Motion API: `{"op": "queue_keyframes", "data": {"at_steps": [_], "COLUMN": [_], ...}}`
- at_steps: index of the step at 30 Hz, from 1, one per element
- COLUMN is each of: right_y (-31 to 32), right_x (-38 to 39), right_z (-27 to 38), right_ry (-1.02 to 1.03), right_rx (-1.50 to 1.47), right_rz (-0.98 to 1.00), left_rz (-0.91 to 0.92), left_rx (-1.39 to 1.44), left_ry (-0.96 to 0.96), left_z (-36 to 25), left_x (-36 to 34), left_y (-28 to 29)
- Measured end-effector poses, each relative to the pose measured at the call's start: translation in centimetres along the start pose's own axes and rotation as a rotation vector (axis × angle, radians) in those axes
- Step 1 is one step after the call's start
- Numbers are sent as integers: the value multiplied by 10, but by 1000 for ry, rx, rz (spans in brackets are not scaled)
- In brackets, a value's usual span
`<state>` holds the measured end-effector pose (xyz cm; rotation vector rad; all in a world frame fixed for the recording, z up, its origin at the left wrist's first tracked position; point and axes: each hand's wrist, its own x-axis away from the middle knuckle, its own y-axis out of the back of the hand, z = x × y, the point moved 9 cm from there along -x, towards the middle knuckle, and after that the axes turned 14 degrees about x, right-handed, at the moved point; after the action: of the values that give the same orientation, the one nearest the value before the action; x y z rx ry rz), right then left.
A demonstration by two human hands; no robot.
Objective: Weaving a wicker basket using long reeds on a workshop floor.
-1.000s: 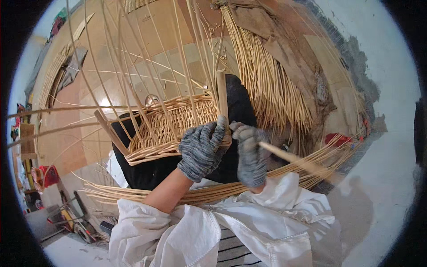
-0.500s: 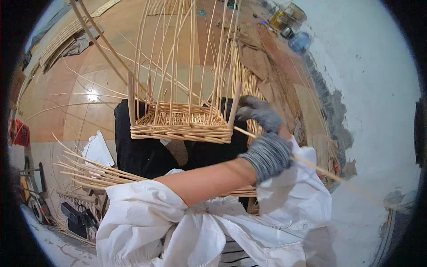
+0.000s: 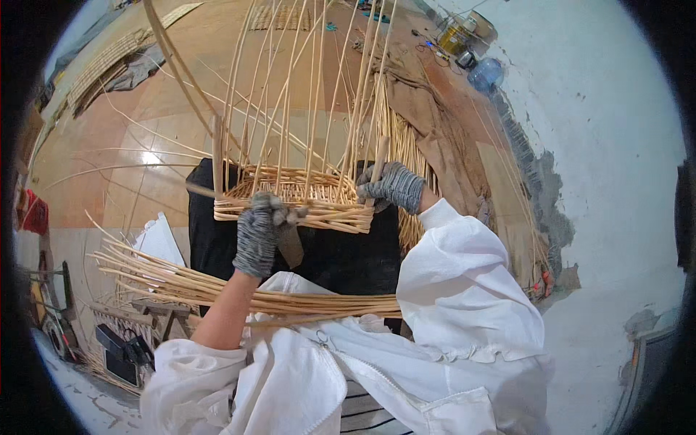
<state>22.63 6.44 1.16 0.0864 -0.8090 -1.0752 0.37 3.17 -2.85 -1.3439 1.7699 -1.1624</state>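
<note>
While the right hand [image 3: 391,187] clamps the basket [image 3: 338,217] mid-frame, the left hand [image 3: 259,233] has an unclear grip. Bracing should prevent tilting.

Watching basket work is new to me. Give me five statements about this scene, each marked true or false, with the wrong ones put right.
1. The left hand and right hand both wear grey knitted gloves. True.
2. The right hand is at the right front corner of the wicker basket, by a thick wooden corner post. True.
3. Nothing rises above the basket's woven sides. False: long, thin upright rods stand well above them.
4. The left hand is down on the floor. False: it is at the basket's front side.
5. A bundle of loose rods lies between the basket and the white jacket. True.
</note>
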Motion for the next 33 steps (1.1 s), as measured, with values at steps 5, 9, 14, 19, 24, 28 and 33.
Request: {"op": "queue_keyframes", "data": {"at_steps": [5,9,14,19,24,28,33], "right_y": [3,-5,-17,-28,-37,-4,-15], "right_x": [8,1,18,17,-10,43,34], "right_z": [-9,-16,-39,-33,-59,-25,-29], "right_ry": [254,262,219,-36,57,225,445], "right_rx": [177,398,154,165,289,470,700], "right_rz": [-199,-422,-751,-958,-1113,-1113,-619], "left_rz": [-394,-150,444,929,1255,592,421], "left_rx": [-423,-725,-1655,-2355,-2230,-1530,-1998], "left_ry": [-169,-242,-239,255,641,-399,-542], "left_z": [-45,-79,-16,178,265,53,12], "left_x": [4,-9,-112,-216,-172,-136,-15], "left_y": [12,-39,-175,-190,-203,-235,-100]}}
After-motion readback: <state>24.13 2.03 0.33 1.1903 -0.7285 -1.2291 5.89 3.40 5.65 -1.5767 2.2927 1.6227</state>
